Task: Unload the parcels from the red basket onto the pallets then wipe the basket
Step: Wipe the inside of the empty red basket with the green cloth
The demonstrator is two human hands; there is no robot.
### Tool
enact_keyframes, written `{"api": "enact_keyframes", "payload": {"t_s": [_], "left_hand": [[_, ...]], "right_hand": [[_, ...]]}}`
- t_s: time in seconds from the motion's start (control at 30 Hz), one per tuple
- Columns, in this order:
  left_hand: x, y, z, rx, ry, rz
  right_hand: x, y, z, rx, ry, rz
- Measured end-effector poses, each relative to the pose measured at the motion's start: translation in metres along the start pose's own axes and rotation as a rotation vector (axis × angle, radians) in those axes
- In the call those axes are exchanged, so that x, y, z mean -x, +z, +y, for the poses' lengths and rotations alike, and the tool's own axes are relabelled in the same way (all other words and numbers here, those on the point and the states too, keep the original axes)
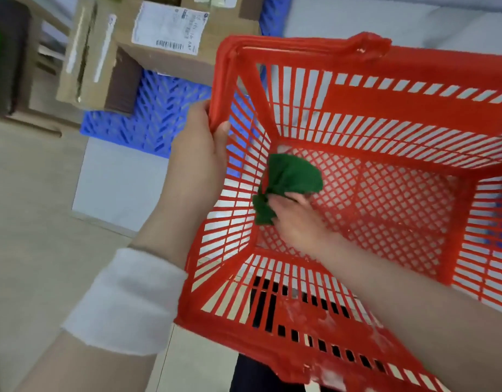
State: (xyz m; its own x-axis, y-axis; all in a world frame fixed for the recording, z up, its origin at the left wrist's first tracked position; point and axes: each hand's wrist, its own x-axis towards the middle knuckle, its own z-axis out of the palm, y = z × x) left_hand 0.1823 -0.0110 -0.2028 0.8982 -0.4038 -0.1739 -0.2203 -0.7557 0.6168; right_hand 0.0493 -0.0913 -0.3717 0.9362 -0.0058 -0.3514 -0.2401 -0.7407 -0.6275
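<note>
Green cloth pinched in right hand at 9 o'clock floor corner of red basket, floor's long axis runs toward 3 o'clock from the fingers; left hand grips the 9 o'clock rim, parcels on blue pallet at 11.

Glossy plastic basket, matt green cloth
</note>
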Motion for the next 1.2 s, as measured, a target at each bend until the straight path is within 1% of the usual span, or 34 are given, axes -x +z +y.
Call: {"api": "enact_keyframes", "payload": {"t_s": [0.07, 0.1, 0.13, 0.17, 0.2, 0.27, 0.33, 0.4, 0.47, 0.5, 0.53, 0.57, 0.67, 0.7, 0.73, 0.83, 0.87, 0.9, 0.97, 1.0, 1.03, 1.07, 1.1, 1.13, 1.17, 1.2], "left_hand": [[-0.001, 0.0, 0.001, -0.007, -0.007, 0.002], [-0.001, 0.0, 0.002, -0.017, -0.009, -0.002], [-0.002, 0.0, 0.002, -0.02, -0.008, -0.005], [-0.002, 0.001, 0.002, -0.016, -0.005, -0.008], [-0.002, 0.001, 0.002, -0.006, -0.004, -0.011], [-0.001, 0.0, 0.001, 0.008, -0.001, -0.013], [0.0, 0.0, 0.001, 0.009, 0.006, -0.013], [-0.001, 0.0, 0.001, 0.017, 0.006, -0.021], [-0.001, 0.0, 0.0, 0.016, -0.001, -0.026], [-0.002, 0.0, 0.0, 0.006, 0.002, -0.027], [-0.002, 0.001, 0.0, -0.001, 0.006, -0.025], [-0.001, 0.001, 0.0, -0.007, 0.008, -0.019], [0.0, 0.002, 0.002, -0.042, 0.013, 0.01], [0.0, 0.002, 0.002, -0.053, 0.013, 0.015], [0.001, 0.002, 0.003, -0.065, 0.013, 0.018], [0.003, 0.0, 0.008, -0.088, 0.003, 0.031], [0.004, 0.001, 0.008, -0.126, 0.005, 0.033], [0.005, 0.003, 0.008, -0.214, 0.026, 0.052], [0.01, 0.007, 0.011, -0.447, 0.14, 0.152], [0.014, 0.011, 0.014, -0.495, 0.238, 0.197], [0.019, 0.018, 0.017, -0.497, 0.366, 0.196], [0.025, 0.03, 0.019, -0.488, 0.507, 0.141], [0.032, 0.044, 0.021, -0.473, 0.603, 0.013], [0.038, 0.059, 0.021, -0.479, 0.615, -0.18], [0.043, 0.076, 0.018, -0.522, 0.557, -0.393], [0.045, 0.092, 0.012, -0.59, 0.462, -0.577]], "right_hand": [[0.021, 0.013, -0.001, 0.132, -0.242, -0.246], [0.026, 0.016, 0.0, 0.186, -0.308, -0.341], [0.026, 0.014, 0.003, 0.222, -0.339, -0.402], [0.024, 0.009, 0.007, 0.255, -0.363, -0.429], [0.02, 0.004, 0.012, 0.295, -0.396, -0.41], [0.01, -0.007, 0.022, 0.37, -0.439, -0.273], [-0.003, -0.018, 0.03, 0.44, -0.399, -0.135], [-0.019, -0.026, 0.033, 0.464, -0.258, -0.014], [-0.028, -0.026, 0.03, 0.372, -0.081, 0.099], [-0.028, -0.022, 0.027, 0.328, -0.042, 0.112], [-0.024, -0.016, 0.024, 0.313, -0.05, 0.091], [-0.016, -0.012, 0.021, 0.328, -0.099, 0.051], [0.02, -0.013, 0.029, 0.454, -0.37, -0.09], [0.033, -0.018, 0.038, 0.496, -0.419, -0.131], [0.049, -0.025, 0.048, 0.54, -0.433, -0.178], [0.103, -0.047, 0.079, 0.656, -0.342, -0.294], [0.117, -0.054, 0.089, 0.69, -0.313, -0.332], [0.127, -0.061, 0.098, 0.74, -0.295, -0.375], [0.139, -0.071, 0.112, 0.826, -0.314, -0.44], [0.138, -0.073, 0.115, 0.855, -0.35, -0.449], [0.134, -0.072, 0.116, 0.887, -0.37, -0.458], [0.126, -0.07, 0.115, 0.916, -0.377, -0.464], [0.118, -0.065, 0.114, 0.927, -0.395, -0.454], [0.11, -0.057, 0.116, 0.931, -0.428, -0.434], [0.1, -0.051, 0.117, 0.928, -0.468, -0.413], [0.091, -0.047, 0.117, 0.914, -0.501, -0.395]]}}
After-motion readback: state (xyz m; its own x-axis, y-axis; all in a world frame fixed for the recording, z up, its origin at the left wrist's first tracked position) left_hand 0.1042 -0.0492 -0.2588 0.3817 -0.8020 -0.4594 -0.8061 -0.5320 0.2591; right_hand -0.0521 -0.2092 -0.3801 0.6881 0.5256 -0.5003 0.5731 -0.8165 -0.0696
